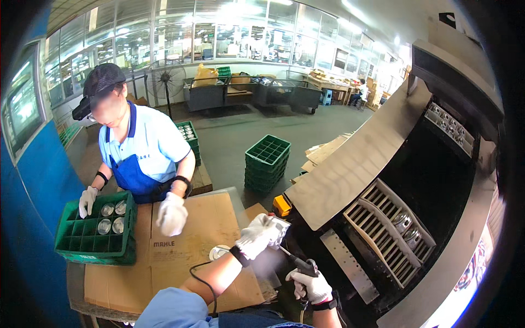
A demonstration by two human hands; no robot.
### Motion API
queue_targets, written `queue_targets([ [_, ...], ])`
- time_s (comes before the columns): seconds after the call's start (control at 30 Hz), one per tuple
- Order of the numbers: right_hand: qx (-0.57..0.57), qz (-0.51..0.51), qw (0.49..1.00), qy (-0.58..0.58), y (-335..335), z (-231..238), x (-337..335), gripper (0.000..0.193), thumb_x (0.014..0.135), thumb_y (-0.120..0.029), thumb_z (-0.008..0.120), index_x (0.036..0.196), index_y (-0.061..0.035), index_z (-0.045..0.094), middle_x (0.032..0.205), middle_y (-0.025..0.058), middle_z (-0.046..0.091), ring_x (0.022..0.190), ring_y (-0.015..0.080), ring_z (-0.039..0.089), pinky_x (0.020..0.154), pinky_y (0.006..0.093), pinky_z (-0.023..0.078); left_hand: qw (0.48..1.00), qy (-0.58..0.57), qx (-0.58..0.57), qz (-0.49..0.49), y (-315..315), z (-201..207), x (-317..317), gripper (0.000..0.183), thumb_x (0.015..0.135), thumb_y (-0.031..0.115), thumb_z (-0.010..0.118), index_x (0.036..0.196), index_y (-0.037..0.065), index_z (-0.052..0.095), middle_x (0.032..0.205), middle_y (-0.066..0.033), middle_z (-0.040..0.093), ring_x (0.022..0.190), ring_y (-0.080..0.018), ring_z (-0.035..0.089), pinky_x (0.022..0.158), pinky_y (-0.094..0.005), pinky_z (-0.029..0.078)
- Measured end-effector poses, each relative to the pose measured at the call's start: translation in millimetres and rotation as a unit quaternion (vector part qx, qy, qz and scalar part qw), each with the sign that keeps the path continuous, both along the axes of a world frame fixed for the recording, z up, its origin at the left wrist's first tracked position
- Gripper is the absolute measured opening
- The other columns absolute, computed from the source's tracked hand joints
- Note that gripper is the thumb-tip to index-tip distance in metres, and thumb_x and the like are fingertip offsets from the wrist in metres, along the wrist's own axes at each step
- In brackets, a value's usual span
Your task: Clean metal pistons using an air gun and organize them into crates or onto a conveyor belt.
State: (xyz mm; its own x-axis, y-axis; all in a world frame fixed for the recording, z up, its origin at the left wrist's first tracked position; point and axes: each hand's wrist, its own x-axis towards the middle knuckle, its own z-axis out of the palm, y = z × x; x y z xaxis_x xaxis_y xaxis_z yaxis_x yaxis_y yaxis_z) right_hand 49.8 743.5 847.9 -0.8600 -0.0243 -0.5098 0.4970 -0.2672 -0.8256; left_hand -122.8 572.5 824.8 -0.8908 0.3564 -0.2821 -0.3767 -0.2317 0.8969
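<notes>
My gloved left hand (pixel 256 236) is wrapped round a silvery metal piston (pixel 280 230), held up past the right edge of the cardboard. In my gloved right hand (pixel 313 286) is an air blow gun (pixel 307 267); its thin nozzle slants up to the left, its tip close to the piston. Whether the tip touches it I cannot tell. A pale hose (pixel 302 315) hangs below that hand. Behind my left wrist, a round metal part (pixel 219 252) lies partly hidden on the cardboard sheet (pixel 191 218). A dark cord loops beside my left forearm.
Across the cardboard a gloved co-worker (pixel 143 131) stands at a green divided crate (pixel 95 255) holding several pistons. Stacked green crates (pixel 267 164) stand on the floor. To my right, a machine has a slatted rack (pixel 377 227) with two pistons and a yellow box (pixel 281 205) near its corner.
</notes>
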Motion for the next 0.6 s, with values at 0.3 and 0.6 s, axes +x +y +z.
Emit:
queue_targets([
  [0.3,-0.07,0.148,0.986,0.02,-18.9,24.9,-5.6,0.016,0.089,-0.016,0.07,0.091,0.0001,0.069,0.056,0.0032,0.055,0.044,0.0117,0.052,0.042,0.0247,0.039,0.89,-0.158,0.406,0.134,-91.4,-13.7,10.8,0.029,0.097,0.032,0.045,0.111,0.011,0.06,0.103,-0.007,0.068,0.099,-0.032,0.066,0.091,-0.0618,0.051],
  [0.6,-0.021,0.375,0.927,0.005,-60.5,-1.5,-25.3,0.021,0.095,-0.023,0.069,0.106,-0.0059,0.069,0.07,-0.0018,0.057,0.054,0.0077,0.054,0.046,0.0221,0.043,0.897,0.021,-0.102,0.431,-174.9,-40.8,41.1,0.04,0.078,0.024,0.074,0.105,0.0,0.056,0.093,-0.0098,0.065,0.08,-0.0197,0.067,0.067,-0.0423,0.059],
])
